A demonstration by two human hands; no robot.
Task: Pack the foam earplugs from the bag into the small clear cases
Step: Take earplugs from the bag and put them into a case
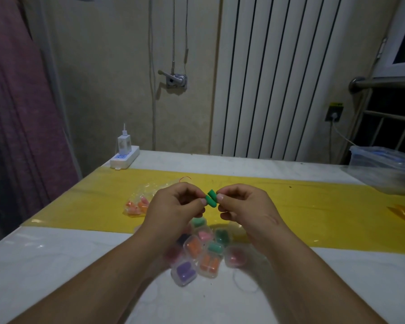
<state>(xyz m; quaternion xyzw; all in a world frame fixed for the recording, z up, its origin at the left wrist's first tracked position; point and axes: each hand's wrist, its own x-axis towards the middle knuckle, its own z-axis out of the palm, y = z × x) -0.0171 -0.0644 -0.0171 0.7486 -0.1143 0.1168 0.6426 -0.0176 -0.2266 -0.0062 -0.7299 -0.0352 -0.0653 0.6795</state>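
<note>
Two green foam earplugs [211, 198] are held side by side above the table, pinched between my left hand [175, 208] and my right hand [243, 206]. Both hands have curled fingers with thumb and forefinger on the plugs. Below my hands lies a heap of several small clear cases [205, 254], filled with orange, purple, green, pink and red plugs. A clear plastic bag [136, 204] with orange and pink earplugs lies to the left, partly hidden behind my left hand.
A yellow sheet [313, 206] runs across the white table [56, 265]. A white power strip with a charger [124, 155] sits at the far left corner. A clear plastic box [384, 169] stands at the far right. A radiator [278, 73] is behind.
</note>
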